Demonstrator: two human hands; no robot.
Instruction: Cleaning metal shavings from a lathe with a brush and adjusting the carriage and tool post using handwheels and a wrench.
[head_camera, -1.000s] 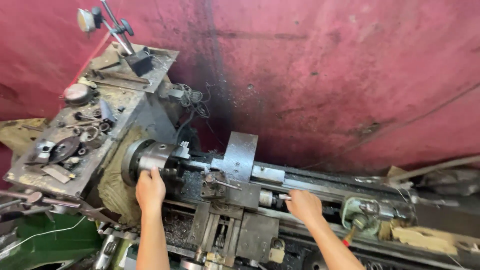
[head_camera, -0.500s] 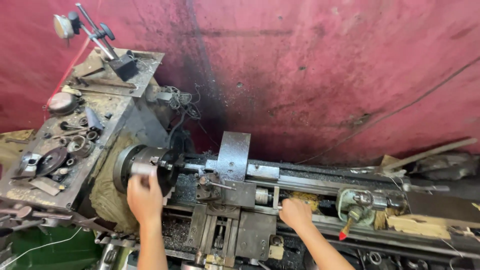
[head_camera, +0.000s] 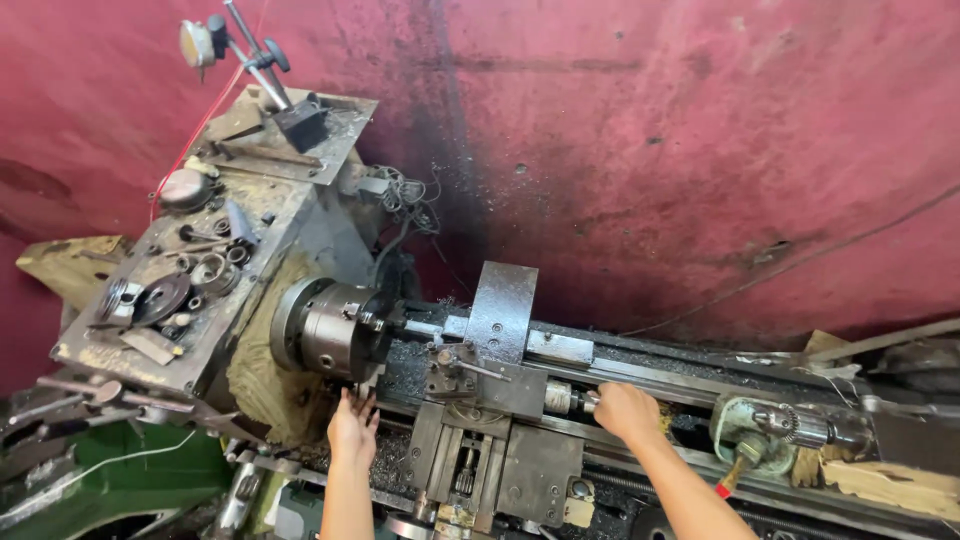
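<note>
Standing over a metal lathe (head_camera: 520, 420) set against a stained red wall (head_camera: 650, 150), the person has both bare hands down on the machine. The left hand (head_camera: 352, 432) hangs just below the round steel chuck (head_camera: 335, 330), palm toward the machine and the fingers (head_camera: 362, 404) spread apart, their tips close under the chuck but not closed on anything. Whether the tips actually touch the chuck I cannot tell. The chuck sits at the left end of the lathe, its jaws facing right toward a short shaft and the tool block (head_camera: 455, 368). A flat grey steel plate (head_camera: 500, 310) stands upright just behind that block.

The right hand (head_camera: 626, 410) lies farther right along the bed, curled with its fingers together around a small handle (head_camera: 565, 398) at the side of the carriage (head_camera: 500, 455). The grip looks closed, though the knuckles hide most of what is held.

On top of the headstock, at the left end, a cluttered tray (head_camera: 200, 270) carries rings, bits and scraps of metal, and a dial gauge (head_camera: 196, 42) on a jointed stand rises from the tray's far corner. Near the right end of the bed sits a green tailstock with a drill chuck (head_camera: 780, 428). Dark metal shavings lie over the bed between the hands.
</note>
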